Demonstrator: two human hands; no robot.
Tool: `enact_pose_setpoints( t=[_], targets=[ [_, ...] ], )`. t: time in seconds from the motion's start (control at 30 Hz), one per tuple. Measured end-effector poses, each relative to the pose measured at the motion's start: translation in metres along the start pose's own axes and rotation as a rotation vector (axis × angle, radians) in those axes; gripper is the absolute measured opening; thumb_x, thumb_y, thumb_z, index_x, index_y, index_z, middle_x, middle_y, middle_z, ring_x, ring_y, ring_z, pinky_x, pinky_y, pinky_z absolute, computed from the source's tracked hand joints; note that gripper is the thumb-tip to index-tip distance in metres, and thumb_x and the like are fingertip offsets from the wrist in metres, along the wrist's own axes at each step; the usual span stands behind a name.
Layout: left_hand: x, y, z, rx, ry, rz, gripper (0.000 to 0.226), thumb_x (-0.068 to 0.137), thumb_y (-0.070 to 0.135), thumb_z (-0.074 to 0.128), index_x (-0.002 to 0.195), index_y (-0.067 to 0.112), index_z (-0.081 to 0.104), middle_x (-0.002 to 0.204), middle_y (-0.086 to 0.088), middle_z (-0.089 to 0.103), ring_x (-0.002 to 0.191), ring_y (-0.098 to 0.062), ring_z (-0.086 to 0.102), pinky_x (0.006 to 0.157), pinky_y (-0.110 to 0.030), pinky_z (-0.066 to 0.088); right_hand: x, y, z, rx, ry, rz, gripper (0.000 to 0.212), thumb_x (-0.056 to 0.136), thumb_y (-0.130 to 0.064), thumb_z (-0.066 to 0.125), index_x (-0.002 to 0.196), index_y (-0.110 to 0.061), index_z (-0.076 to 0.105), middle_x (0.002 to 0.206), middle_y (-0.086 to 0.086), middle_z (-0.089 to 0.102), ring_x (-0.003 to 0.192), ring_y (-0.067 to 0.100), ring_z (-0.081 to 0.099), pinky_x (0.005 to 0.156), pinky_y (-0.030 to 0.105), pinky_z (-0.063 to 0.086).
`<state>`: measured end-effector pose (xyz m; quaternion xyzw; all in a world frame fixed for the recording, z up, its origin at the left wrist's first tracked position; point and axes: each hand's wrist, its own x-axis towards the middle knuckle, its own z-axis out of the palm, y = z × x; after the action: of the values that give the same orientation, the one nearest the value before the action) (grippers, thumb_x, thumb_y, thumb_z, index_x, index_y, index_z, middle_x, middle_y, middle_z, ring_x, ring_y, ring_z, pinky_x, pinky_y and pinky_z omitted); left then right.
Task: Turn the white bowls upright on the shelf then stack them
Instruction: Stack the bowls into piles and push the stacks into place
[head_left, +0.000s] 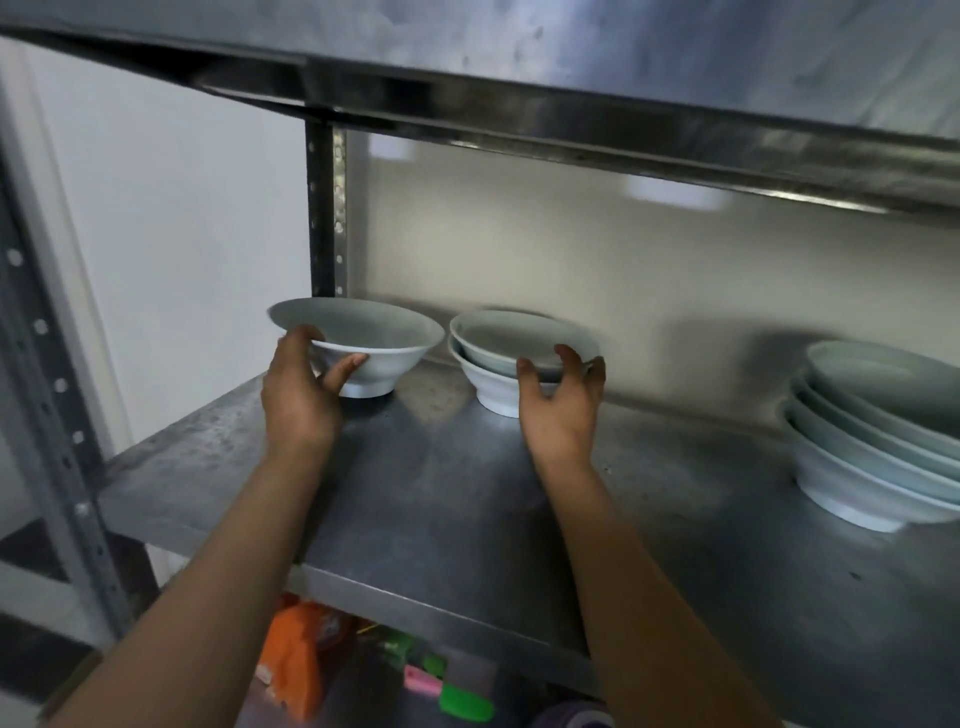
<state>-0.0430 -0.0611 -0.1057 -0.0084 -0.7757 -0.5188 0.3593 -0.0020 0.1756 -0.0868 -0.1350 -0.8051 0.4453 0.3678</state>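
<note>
dim, soft light; slight blur, wide-angle bending at edges.

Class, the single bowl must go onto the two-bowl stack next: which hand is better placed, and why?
Left. The left hand already grips the single bowl; the right hand steadies the two-bowl stack.

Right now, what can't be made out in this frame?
- Right stack: cut off by the frame's right edge, so its bowl count is unclear.
- Middle stack: near rim hidden by the right hand.
- Items under the shelf: blurred and partly hidden by it and the arms.
</note>
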Motion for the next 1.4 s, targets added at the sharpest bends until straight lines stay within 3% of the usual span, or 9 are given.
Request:
enact_pose_setpoints(
  t=[0.23, 0.43, 0.6, 0.8, 1.0, 1.07, 1.13, 1.23, 1.4],
  targets=[
    [-0.012, 0.012, -0.005, -0.06, 0.115, 0.047, 0.039, 0.087, 0.038, 0.068, 0.115, 0.02, 0.048, 0.112, -0.01, 0.063, 0.101, -0.03, 0.057, 0.077, -0.034, 0.04, 0.003, 0.002, -0.003, -0.022, -0.057, 0.069, 0.084, 0.089, -0.05, 0.058, 0.153, -0.014, 0.019, 0.161, 0.015, 0.011, 0.148, 0.029, 0.011, 0.116, 0.04, 0.021],
    [-0.022, 0.026, -0.012, -0.161, 0.138, 0.145, 0.034, 0.089, 0.037, 0.067, 0.112, 0.025, 0.046, 0.109, -0.008, 0.063, 0.103, -0.028, 0.061, 0.084, -0.047, 0.05, 0.001, 0.003, -0.002, -0.072, -0.052, 0.031, 0.085, 0.088, -0.049, 0.06, 0.152, -0.009, 0.02, 0.158, 0.021, 0.014, 0.147, 0.032, 0.013, 0.116, 0.039, 0.022],
    [-0.029, 0.052, -0.005, -0.199, 0.12, 0.225, 0.027, 0.09, 0.029, 0.068, 0.109, 0.033, 0.049, 0.114, -0.003, 0.058, 0.098, -0.023, 0.063, 0.077, -0.018, 0.045, 0.002, 0.003, -0.003, 0.066, -0.091, 0.073, 0.08, 0.092, -0.05, 0.053, 0.153, -0.013, 0.016, 0.161, 0.014, 0.007, 0.149, 0.026, 0.007, 0.118, 0.034, 0.013],
    [-0.025, 0.072, 0.021, -0.254, 0.108, 0.194, 0.028, 0.087, 0.031, 0.07, 0.101, 0.036, 0.046, 0.097, -0.011, 0.062, 0.089, -0.025, 0.059, 0.075, -0.035, 0.044, 0.001, 0.005, -0.009, 0.143, -0.085, 0.13, 0.071, 0.1, -0.043, 0.04, 0.154, -0.009, 0.009, 0.162, 0.008, 0.008, 0.149, 0.018, 0.006, 0.117, 0.026, 0.007],
    [-0.024, 0.107, 0.05, -0.421, 0.08, 0.159, 0.038, 0.088, 0.025, 0.069, 0.117, 0.014, 0.047, 0.113, -0.008, 0.061, 0.107, -0.021, 0.061, 0.088, -0.031, 0.049, 0.011, 0.007, -0.015, 0.184, -0.014, 0.178, 0.064, 0.1, -0.043, 0.036, 0.147, 0.0, 0.029, 0.155, 0.018, 0.029, 0.144, 0.027, 0.026, 0.118, 0.036, 0.02],
    [-0.023, 0.118, 0.056, -0.429, 0.05, 0.164, 0.035, 0.088, 0.02, 0.069, 0.114, 0.014, 0.047, 0.11, -0.007, 0.059, 0.098, -0.002, 0.061, 0.077, -0.016, 0.048, 0.011, 0.01, -0.014, 0.134, 0.008, 0.225, 0.061, 0.099, -0.044, 0.038, 0.14, 0.002, 0.039, 0.146, 0.022, 0.04, 0.136, 0.033, 0.036, 0.111, 0.039, 0.03],
    [-0.021, 0.125, 0.066, -0.42, 0.032, 0.149, 0.035, 0.086, 0.026, 0.072, 0.11, 0.021, 0.047, 0.104, -0.006, 0.06, 0.083, 0.005, 0.06, 0.073, -0.027, 0.053, 0.009, 0.011, -0.015, 0.113, 0.011, 0.278, 0.059, 0.099, -0.045, 0.039, 0.135, 0.002, 0.042, 0.141, 0.023, 0.044, 0.131, 0.035, 0.041, 0.106, 0.039, 0.034],
    [-0.02, 0.127, 0.081, -0.358, 0.001, 0.103, 0.041, 0.079, 0.049, 0.07, 0.106, 0.029, 0.047, 0.097, -0.002, 0.064, 0.085, -0.021, 0.064, 0.075, -0.045, 0.055, 0.011, 0.01, -0.017, 0.146, 0.023, 0.328, 0.059, 0.099, -0.047, 0.037, 0.135, -0.001, 0.043, 0.141, 0.022, 0.044, 0.13, 0.036, 0.042, 0.104, 0.04, 0.034],
    [-0.026, 0.126, 0.098, -0.233, -0.065, 0.123, 0.044, 0.083, 0.047, 0.069, 0.111, 0.022, 0.049, 0.094, -0.01, 0.068, 0.087, -0.034, 0.063, 0.068, -0.039, 0.049, 0.016, 0.017, -0.02, 0.12, 0.039, 0.371, 0.05, 0.101, -0.042, 0.035, 0.129, -0.002, 0.047, 0.135, 0.023, 0.047, 0.124, 0.037, 0.046, 0.099, 0.039, 0.036]
  ],
)
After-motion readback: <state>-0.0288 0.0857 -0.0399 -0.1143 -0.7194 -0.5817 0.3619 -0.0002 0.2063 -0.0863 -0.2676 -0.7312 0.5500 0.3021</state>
